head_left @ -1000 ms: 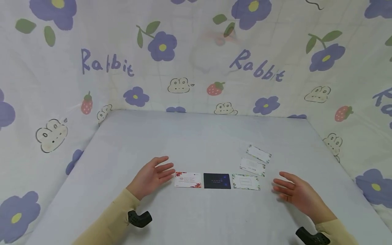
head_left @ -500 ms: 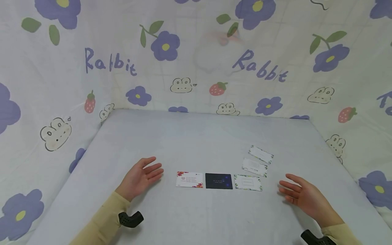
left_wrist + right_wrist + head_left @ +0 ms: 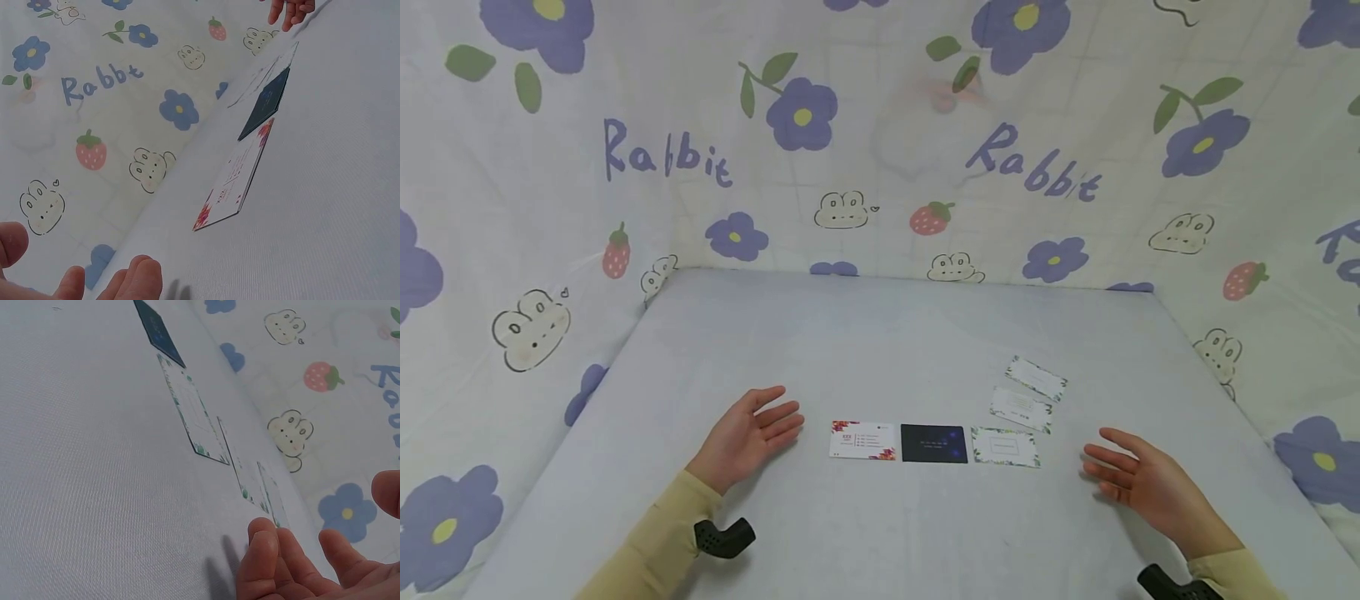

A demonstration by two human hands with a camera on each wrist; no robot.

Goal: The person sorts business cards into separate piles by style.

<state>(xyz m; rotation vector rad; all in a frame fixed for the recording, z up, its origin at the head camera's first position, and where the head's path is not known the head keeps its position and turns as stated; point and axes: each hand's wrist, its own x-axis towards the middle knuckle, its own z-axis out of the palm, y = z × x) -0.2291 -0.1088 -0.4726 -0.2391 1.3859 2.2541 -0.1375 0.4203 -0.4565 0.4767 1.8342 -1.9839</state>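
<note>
Three business cards lie in a row on the white table: a white card with red floral corners (image 3: pixel 862 440), a dark blue card (image 3: pixel 934 443) and a white card with a green leaf border (image 3: pixel 1006 447). Behind the row's right end are two more leaf-bordered cards, a nearer one (image 3: pixel 1022 409) and a tilted farther one (image 3: pixel 1036 377). My left hand (image 3: pixel 747 437) is held left of the red floral card, fingers extended and apart from it. To the right of the cards, my right hand (image 3: pixel 1150 483) hovers with relaxed fingers and holds nothing.
The white tabletop (image 3: pixel 850 333) meets a curtain (image 3: pixel 880 167) printed with flowers, strawberries and rabbits, which encloses the back and both sides. A black wrist device (image 3: pixel 725 538) sits at the left sleeve, another (image 3: pixel 1176 583) at the right.
My left hand has drawn back to the left, away from the red floral card. The right hand has shifted slightly right. The cards keep their places.
</note>
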